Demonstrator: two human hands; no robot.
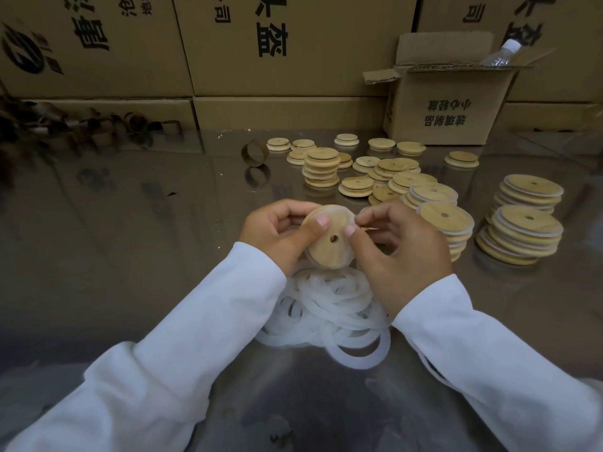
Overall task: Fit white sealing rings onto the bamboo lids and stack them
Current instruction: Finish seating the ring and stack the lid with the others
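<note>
Far left, back of desk (130, 256): jumble of brown cardboard tube cores (137, 122) against the stacked cartons (293, 44). One more core (254, 153) stands alone nearer the centre.

Left grip (277, 233), white sleeve (195, 321): grasping the bamboo lid (329, 246). Thumb lies on the lid face, fingers curl behind its left edge.

The lid is held off the desk between both grips, tilted, hole side facing the camera, directly above the ring pile.

A white sealing ring (341, 208) shows along the lid's upper and right rim. Can't tell if it's seated all the way round.

The pile of loose white sealing rings (332, 308) lies on the desk under the wrists, tangled and overlapping.

Right grip (401, 246), white sleeve (489, 337): thumb and forefinger pinch the lid's right edge, on the ring. Other fingers are curled loosely.

Behind the grips, centre-right: bare bamboo lids (321, 168) in short stacks and singles, spread across the desk.

Right of the grips: ringed lid stacks (528, 236) with white edges between the layers. One stack sits just beside the right grip, two more sit farther right.

Back right: small open carton (447, 102), flaps up, with a clear plastic bottle (502, 52) sticking out of it.
</note>
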